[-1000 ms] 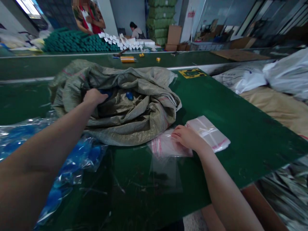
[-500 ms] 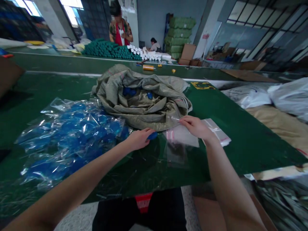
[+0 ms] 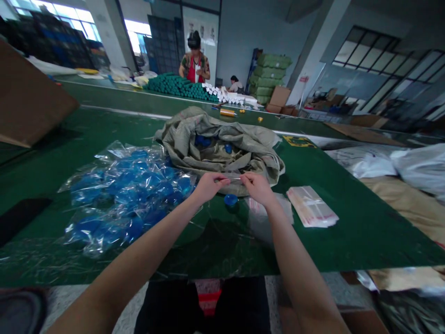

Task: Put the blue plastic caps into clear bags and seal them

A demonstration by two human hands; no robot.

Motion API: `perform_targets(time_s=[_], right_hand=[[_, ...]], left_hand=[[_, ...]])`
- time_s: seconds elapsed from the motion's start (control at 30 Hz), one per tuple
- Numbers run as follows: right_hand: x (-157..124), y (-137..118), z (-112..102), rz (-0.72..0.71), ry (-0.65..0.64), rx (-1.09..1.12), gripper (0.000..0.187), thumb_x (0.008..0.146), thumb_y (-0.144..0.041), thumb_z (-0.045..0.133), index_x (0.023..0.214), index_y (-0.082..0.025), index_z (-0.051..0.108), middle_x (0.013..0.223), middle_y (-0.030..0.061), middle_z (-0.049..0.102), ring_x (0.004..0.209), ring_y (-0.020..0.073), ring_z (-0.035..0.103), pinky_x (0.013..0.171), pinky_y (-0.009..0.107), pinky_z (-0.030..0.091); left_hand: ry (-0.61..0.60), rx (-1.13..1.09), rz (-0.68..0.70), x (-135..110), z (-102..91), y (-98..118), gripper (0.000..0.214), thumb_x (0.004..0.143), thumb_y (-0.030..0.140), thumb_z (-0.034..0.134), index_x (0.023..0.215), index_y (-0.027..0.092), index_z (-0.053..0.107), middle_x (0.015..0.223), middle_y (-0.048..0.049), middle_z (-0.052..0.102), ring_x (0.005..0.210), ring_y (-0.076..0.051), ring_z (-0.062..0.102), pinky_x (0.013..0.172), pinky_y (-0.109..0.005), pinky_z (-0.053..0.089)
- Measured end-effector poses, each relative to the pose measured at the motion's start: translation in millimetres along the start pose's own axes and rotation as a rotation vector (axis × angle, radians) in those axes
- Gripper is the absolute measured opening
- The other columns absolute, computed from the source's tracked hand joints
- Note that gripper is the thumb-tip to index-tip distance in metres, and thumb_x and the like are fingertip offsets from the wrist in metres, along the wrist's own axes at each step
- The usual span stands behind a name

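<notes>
My left hand (image 3: 210,186) and my right hand (image 3: 256,187) are close together, fingertips pinching the edge of a clear plastic bag (image 3: 232,178) from both sides. Just below them shows a small rounded blue object (image 3: 231,200), apart from my fingers; its exact kind is unclear. Under my right wrist lie loose clear bags (image 3: 260,220) with pinkish-red lines. To the left spreads a pile of blue objects in clear bags (image 3: 134,190). Behind my hands lies a crumpled grey-green woven sack (image 3: 181,134), its mouth open, with a few blue objects inside.
A banded stack of clear bags (image 3: 313,207) rests on the green table (image 3: 347,236) at right. A cardboard box (image 3: 31,97) stands at left, near a dark flat object (image 3: 26,218). Across the far table, a person (image 3: 200,65) stands behind green rolls (image 3: 177,87). White sacks (image 3: 417,162) lie at far right.
My left hand has let go of the blue object and come up to the bag. My right hand has moved left with the bag. The view has also shifted.
</notes>
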State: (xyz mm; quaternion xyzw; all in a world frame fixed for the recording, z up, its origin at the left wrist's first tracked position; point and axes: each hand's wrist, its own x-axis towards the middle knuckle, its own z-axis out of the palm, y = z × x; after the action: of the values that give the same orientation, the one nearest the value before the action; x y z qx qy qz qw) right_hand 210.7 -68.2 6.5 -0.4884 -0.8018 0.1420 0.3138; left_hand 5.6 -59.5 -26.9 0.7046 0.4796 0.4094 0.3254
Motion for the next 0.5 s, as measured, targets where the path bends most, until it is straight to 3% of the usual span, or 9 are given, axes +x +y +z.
perform_targets(time_s=[0.1, 0.2, 0.27, 0.33, 0.43, 0.5], right_hand=[[2, 0, -4, 0.08, 0.009, 0.127, 0.026, 0.091, -0.037, 0.055, 0.092, -0.018, 0.072, 0.094, 0.0083, 0.072, 0.087, 0.0205, 0.065, 0.081, 0.034, 0.048], [5, 1, -5, 0.136, 0.057, 0.39, 0.039, 0.086, -0.047, 0.06, 0.114, -0.021, 0.068, 0.119, 0.0095, 0.068, 0.107, 0.0223, 0.063, 0.093, 0.037, 0.048], [6, 3, 0, 0.134, 0.035, 0.599, 0.045, 0.084, -0.052, 0.062, 0.119, -0.024, 0.066, 0.126, 0.0076, 0.065, 0.117, 0.0226, 0.059, 0.101, 0.038, 0.046], [8, 7, 9, 0.137, 0.002, 0.79, 0.045, 0.081, -0.055, 0.065, 0.115, -0.025, 0.068, 0.119, 0.0057, 0.069, 0.116, 0.0227, 0.06, 0.101, 0.039, 0.046], [7, 13, 23, 0.161, 0.017, 0.967, 0.037, 0.076, -0.053, 0.071, 0.095, -0.022, 0.072, 0.094, 0.0038, 0.073, 0.094, 0.0199, 0.067, 0.091, 0.037, 0.051], [6, 17, 29, 0.164, 0.066, 0.989, 0.032, 0.073, -0.05, 0.074, 0.083, -0.02, 0.071, 0.08, 0.0018, 0.071, 0.078, 0.0162, 0.066, 0.082, 0.033, 0.053]], left_hand=[[-0.138, 0.001, 0.074, 3, -18.0, 13, 0.025, 0.079, 0.04, 0.064, 0.082, 0.016, 0.073, 0.085, -0.0038, 0.073, 0.08, -0.019, 0.064, 0.075, -0.029, 0.049], [-0.413, -0.085, 0.158, 9, -37.8, 29, 0.023, 0.079, 0.036, 0.064, 0.087, 0.016, 0.071, 0.097, -0.0057, 0.072, 0.086, -0.018, 0.064, 0.076, -0.028, 0.049], [-0.556, -0.126, 0.185, 14, -48.4, 37, 0.027, 0.08, 0.034, 0.062, 0.096, 0.015, 0.072, 0.089, -0.0038, 0.069, 0.078, -0.015, 0.061, 0.071, -0.026, 0.047], [-0.623, -0.133, 0.191, 19, -54.8, 41, 0.032, 0.081, 0.033, 0.06, 0.105, 0.014, 0.071, 0.074, 0.0004, 0.062, 0.064, -0.011, 0.053, 0.062, -0.023, 0.041], [-0.665, -0.094, 0.178, 26, -56.4, 38, 0.034, 0.081, 0.033, 0.056, 0.104, 0.014, 0.072, 0.058, 0.0045, 0.048, 0.051, -0.008, 0.04, 0.05, -0.021, 0.032], [-0.6, -0.012, 0.168, 29, -53.6, 32, 0.03, 0.081, 0.034, 0.055, 0.093, 0.014, 0.074, 0.054, 0.0044, 0.046, 0.047, -0.009, 0.038, 0.047, -0.022, 0.03]])
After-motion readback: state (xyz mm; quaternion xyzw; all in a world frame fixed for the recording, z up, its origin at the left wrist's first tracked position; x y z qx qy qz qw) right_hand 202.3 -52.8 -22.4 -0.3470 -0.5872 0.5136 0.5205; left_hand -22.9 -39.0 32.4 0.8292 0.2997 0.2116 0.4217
